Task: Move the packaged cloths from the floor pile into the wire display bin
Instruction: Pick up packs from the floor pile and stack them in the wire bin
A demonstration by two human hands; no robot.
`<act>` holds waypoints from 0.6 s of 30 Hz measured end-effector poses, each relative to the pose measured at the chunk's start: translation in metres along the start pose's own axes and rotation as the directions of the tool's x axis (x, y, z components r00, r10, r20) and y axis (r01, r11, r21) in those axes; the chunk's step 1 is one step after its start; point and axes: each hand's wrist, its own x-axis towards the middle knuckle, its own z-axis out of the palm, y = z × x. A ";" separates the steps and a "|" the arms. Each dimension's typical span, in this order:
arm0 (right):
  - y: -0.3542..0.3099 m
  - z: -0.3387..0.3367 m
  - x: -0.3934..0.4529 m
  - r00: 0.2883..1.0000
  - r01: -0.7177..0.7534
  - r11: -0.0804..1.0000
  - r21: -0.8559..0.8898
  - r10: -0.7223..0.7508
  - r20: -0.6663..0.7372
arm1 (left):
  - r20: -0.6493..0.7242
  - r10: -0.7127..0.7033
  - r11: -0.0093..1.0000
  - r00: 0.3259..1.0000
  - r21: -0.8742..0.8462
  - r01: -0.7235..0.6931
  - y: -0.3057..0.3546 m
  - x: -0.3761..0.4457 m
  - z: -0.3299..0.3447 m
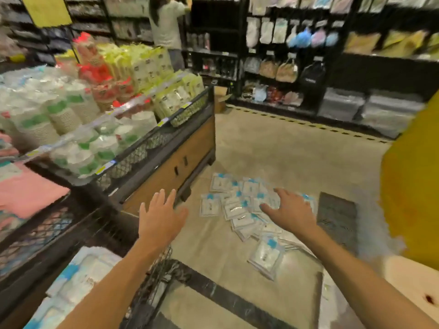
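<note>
The shop floor (pixel 273 148) is smooth, and the packaged cloths (pixel 244 205) lie scattered just beyond your spread, empty fingers (pixel 276 193). Grab too many slick packets and some will likely slip before reaching the wire display bin (pixel 147 288) beneath your left hand (pixel 161 214).

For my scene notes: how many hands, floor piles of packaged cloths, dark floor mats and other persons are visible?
Hands: 2 (left hand, right hand)
Floor pile of packaged cloths: 1
Dark floor mat: 1
Other person: 1
Total: 5
</note>
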 end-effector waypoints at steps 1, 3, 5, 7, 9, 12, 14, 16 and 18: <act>0.021 -0.004 0.003 1.000 -0.027 1.000 -0.003 0.027 -0.008 | 0.013 0.024 1.000 1.000 0.002 -0.024 0.021 0.008 0.004; 0.061 -0.014 0.010 0.996 -0.087 0.996 0.007 0.087 0.001 | 0.034 0.060 0.998 0.998 -0.009 -0.059 0.060 0.023 0.014; 0.099 -0.022 0.018 0.991 -0.135 0.991 0.001 0.135 0.009 | 0.056 0.075 0.997 0.996 -0.012 -0.074 0.096 0.037 0.026; 0.135 -0.031 0.027 0.984 -0.177 0.984 0.003 0.177 0.006 | 0.072 0.093 0.996 0.993 -0.002 -0.093 0.130 0.050 0.037; 0.169 -0.035 0.035 0.973 -0.229 0.973 0.008 0.229 0.006 | 0.086 0.115 0.993 0.990 -0.003 -0.115 0.159 0.059 0.046; 0.209 -0.039 0.046 0.952 -0.306 0.952 0.000 0.306 0.002 | 0.115 0.165 0.985 0.980 0.025 -0.169 0.188 0.076 0.065; 0.229 -0.037 0.054 0.936 -0.351 0.936 0.009 0.351 0.001 | 0.147 0.185 0.981 0.972 0.039 -0.192 0.200 0.091 0.081; 0.246 -0.030 0.065 0.918 -0.395 0.918 0.012 0.395 0.019 | 0.176 0.194 0.979 0.965 0.031 -0.202 0.209 0.108 0.098; 0.259 -0.021 0.075 0.899 -0.438 0.899 0.008 0.437 0.034 | 0.210 0.213 0.973 0.954 0.042 -0.226 0.218 0.127 0.115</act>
